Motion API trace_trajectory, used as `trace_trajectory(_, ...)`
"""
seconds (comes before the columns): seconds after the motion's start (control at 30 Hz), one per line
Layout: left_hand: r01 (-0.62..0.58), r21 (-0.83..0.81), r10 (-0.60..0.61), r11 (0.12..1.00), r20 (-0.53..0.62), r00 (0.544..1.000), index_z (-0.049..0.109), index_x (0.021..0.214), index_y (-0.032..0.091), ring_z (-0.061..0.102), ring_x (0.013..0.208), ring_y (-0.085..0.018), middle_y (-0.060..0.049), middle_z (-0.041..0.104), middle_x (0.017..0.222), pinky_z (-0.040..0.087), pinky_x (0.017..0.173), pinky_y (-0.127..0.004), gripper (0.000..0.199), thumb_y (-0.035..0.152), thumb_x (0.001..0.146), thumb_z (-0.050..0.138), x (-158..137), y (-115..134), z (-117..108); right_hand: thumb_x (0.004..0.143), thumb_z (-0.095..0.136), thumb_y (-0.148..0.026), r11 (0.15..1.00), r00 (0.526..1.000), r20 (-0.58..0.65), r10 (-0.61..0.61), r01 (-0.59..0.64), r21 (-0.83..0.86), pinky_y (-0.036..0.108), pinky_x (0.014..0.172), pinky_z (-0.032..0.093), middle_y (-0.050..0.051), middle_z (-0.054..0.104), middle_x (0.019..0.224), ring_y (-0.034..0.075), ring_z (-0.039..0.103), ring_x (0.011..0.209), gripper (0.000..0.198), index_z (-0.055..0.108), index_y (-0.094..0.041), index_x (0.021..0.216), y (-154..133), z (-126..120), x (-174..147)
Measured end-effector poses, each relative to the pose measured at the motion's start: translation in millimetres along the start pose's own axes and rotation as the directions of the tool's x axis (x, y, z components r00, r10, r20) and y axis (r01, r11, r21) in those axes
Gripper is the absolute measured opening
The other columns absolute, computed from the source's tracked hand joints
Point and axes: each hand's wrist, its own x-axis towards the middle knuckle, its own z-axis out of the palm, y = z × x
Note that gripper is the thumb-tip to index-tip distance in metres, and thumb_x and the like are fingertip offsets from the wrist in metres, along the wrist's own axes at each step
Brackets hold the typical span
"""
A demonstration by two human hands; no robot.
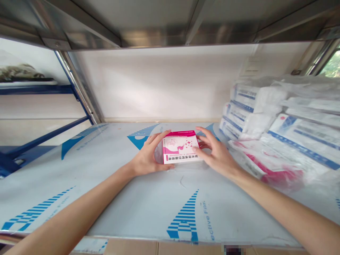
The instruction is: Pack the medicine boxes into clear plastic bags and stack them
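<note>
A pink and white medicine box (180,147) with printed characters lies between my two hands, low over the film-covered shelf or resting on it; I cannot tell which. My left hand (150,152) grips its left side, fingers at the far edge and thumb at the near edge. On the right side, my right hand (215,152) has its thumb on the box's top face and its fingers behind the right edge. The print faces away from me, upside down.
Plastic-wrapped white and blue boxes (241,95) are stacked at the right. In front of them lies a pink and white package (271,163) in clear plastic. A metal shelf (159,21) hangs overhead; a blue frame (47,134) stands left. Cardboard (130,247) shows below the front edge.
</note>
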Motion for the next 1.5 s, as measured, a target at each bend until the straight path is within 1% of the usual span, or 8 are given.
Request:
trace_trajectory(0.1, -0.087, 0.148, 0.093, 0.985, -0.037, 0.995, 0.028, 0.154, 0.030, 0.034, 0.143, -0.036, -0.013, 0.041, 0.155, 0.028, 0.118, -0.055, 0.104, 0.054, 0.069, 0.083, 0.4, 1.9, -1.5, 0.085, 0.069, -0.049, 0.972, 0.990, 0.010, 0.141, -0.140, 0.186, 0.049, 0.087, 0.062, 0.011, 0.074, 0.118, 0.028, 0.074, 0.096, 0.080, 0.031, -0.026, 0.152, 5.5, -1.9, 6.2)
trace_trajectory(0.23, -0.107, 0.201, 0.120, 0.974, -0.053, 0.991, 0.024, 0.155, 0.030, 0.034, 0.144, -0.036, -0.014, 0.037, 0.157, 0.030, 0.118, -0.053, 0.104, 0.057, 0.072, 0.080, -1.1, 1.4, 0.2, 0.083, 0.071, -0.054, 0.915, 0.964, 0.185, 0.192, -0.243, 0.321, 0.049, 0.085, 0.063, 0.011, 0.078, 0.102, 0.030, 0.075, 0.092, 0.066, 0.052, -0.020, 0.136, 9.5, -7.5, 10.5)
trace_trajectory(0.57, -0.049, 0.177, 0.062, 0.983, -0.067, 0.996, 0.010, 0.159, 0.030, 0.035, 0.146, -0.036, -0.016, 0.033, 0.159, 0.036, 0.116, -0.055, 0.116, 0.045, 0.071, 0.084, -3.1, -1.1, 0.8, 0.082, 0.074, -0.054, 0.876, 0.984, 0.166, 0.067, -0.138, 0.463, 0.044, 0.092, 0.060, 0.011, 0.077, 0.108, 0.026, 0.073, 0.101, 0.053, 0.066, -0.022, 0.122, 18.4, -8.4, 9.2)
trace_trajectory(0.8, -0.177, 0.292, 0.224, 0.940, -0.136, 0.965, 0.012, 0.158, 0.036, 0.035, 0.147, -0.035, -0.013, 0.031, 0.162, 0.043, 0.114, -0.051, 0.100, 0.036, 0.083, 0.077, -4.5, 1.5, -0.9, 0.070, 0.083, -0.050, 0.906, 0.966, 0.226, -0.123, 0.016, 0.424, 0.042, 0.083, 0.062, 0.010, 0.077, 0.110, 0.027, 0.074, 0.097, 0.057, 0.068, -0.021, 0.116, 2.6, -14.6, 6.3)
trace_trajectory(0.9, -0.151, 0.185, 0.187, 0.971, -0.197, 0.962, 0.004, 0.159, 0.036, 0.044, 0.141, -0.034, -0.014, 0.026, 0.164, 0.051, 0.106, -0.049, 0.102, 0.032, 0.085, 0.073, -4.2, 3.1, 1.7, 0.066, 0.087, -0.044, 0.918, 0.983, 0.165, -0.084, 0.012, 0.397, 0.045, 0.084, 0.062, 0.007, 0.078, 0.108, 0.027, 0.075, 0.094, 0.050, 0.070, -0.022, 0.109, -1.9, -15.0, 5.0)
trace_trajectory(1.07, 0.035, -0.199, -0.073, 0.979, -0.185, 0.980, -0.008, 0.160, 0.031, 0.071, 0.107, -0.026, -0.013, 0.063, 0.135, 0.054, 0.103, -0.048, 0.107, 0.029, 0.087, 0.070, -2.7, 12.5, 0.1, 0.067, 0.085, -0.050, 0.834, 0.998, 0.012, 0.062, -0.059, 0.549, 0.046, 0.082, 0.063, 0.007, 0.080, 0.100, 0.028, 0.075, 0.092, 0.043, 0.073, -0.022, 0.097, 2.6, -8.6, 8.2)
trace_trajectory(1.23, 0.085, -0.488, -0.115, 0.869, -0.032, 0.993, 0.024, 0.158, 0.026, 0.068, 0.109, -0.025, -0.013, 0.062, 0.136, 0.054, 0.102, -0.047, 0.085, 0.032, 0.087, 0.070, -0.1, 21.8, -6.0, 0.071, 0.082, -0.052, 0.805, 0.992, -0.037, 0.120, -0.075, 0.588, 0.042, 0.085, 0.062, 0.009, 0.078, 0.106, 0.028, 0.074, 0.099, 0.042, 0.073, -0.022, 0.099, 7.9, -5.6, 9.2)
trace_trajectory(1.5, 0.206, -0.638, -0.196, 0.742, 0.088, 0.977, 0.059, 0.135, 0.022, 0.066, 0.118, -0.025, -0.009, 0.067, 0.133, 0.052, 0.107, -0.049, 0.047, 0.042, 0.092, 0.065, 2.6, 22.6, -8.5, 0.070, 0.084, -0.045, 0.891, 0.997, 0.046, -0.064, 0.036, 0.453, 0.042, 0.075, 0.063, 0.007, 0.079, 0.100, 0.027, 0.075, 0.089, 0.044, 0.068, -0.022, 0.104, -2.5, -12.2, 5.1)
